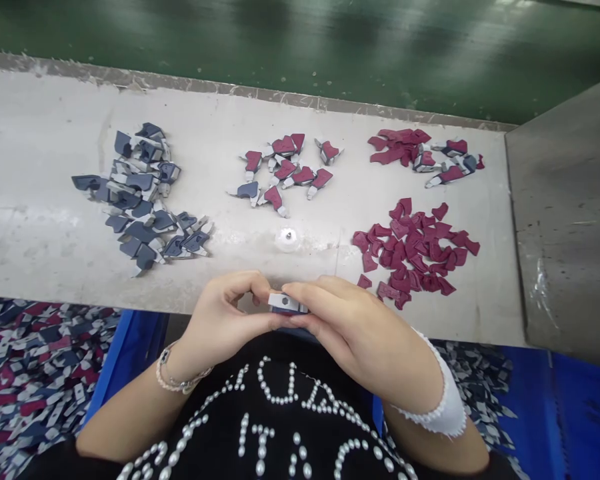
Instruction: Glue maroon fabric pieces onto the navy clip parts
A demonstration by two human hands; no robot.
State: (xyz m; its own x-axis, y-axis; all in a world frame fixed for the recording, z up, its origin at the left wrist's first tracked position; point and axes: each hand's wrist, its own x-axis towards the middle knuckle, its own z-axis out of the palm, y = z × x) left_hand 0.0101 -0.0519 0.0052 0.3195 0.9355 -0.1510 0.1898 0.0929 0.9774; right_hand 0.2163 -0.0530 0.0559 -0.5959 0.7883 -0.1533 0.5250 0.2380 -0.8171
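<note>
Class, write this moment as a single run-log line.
hands: both on one grey-and-blue part | bench left: blue-grey parts | bench right: loose maroon pieces

We wear a black top (275, 413) with white pearl-like beads (275, 393) forming letters across its front. Beaded bracelets (173, 373) circle our left wrist; a white band (443, 407) with a frilled edge wraps our right forearm.

green wall (300, 53), perhaps painted metal
</note>
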